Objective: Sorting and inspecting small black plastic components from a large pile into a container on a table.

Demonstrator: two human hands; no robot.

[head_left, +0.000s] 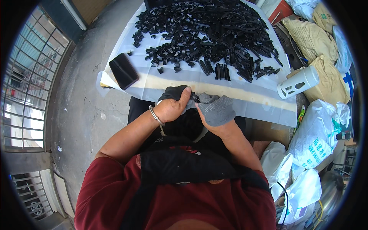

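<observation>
My left hand point(174, 104), with dark covering over its fingers and a bare thumb, is closed near the table's front edge. Beside it my right hand point(215, 109), in a grey dotted glove, is closed too. Between them both hands grip a small black plastic piece point(195, 97), mostly hidden by the fingers. Beyond the hands, a large heap of black plastic pieces point(214, 34) covers much of the table point(149, 82). Short, chunky pieces lie mainly at the left, longer strips at the right.
A black smartphone point(123, 71) lies at the table's left edge. Near the right edge is a white cylindrical container point(298, 82) with dark cut-out shapes. White plastic bags point(312, 134) and brown sacks point(312, 38) crowd the right side. A barred window point(28, 84) stands left.
</observation>
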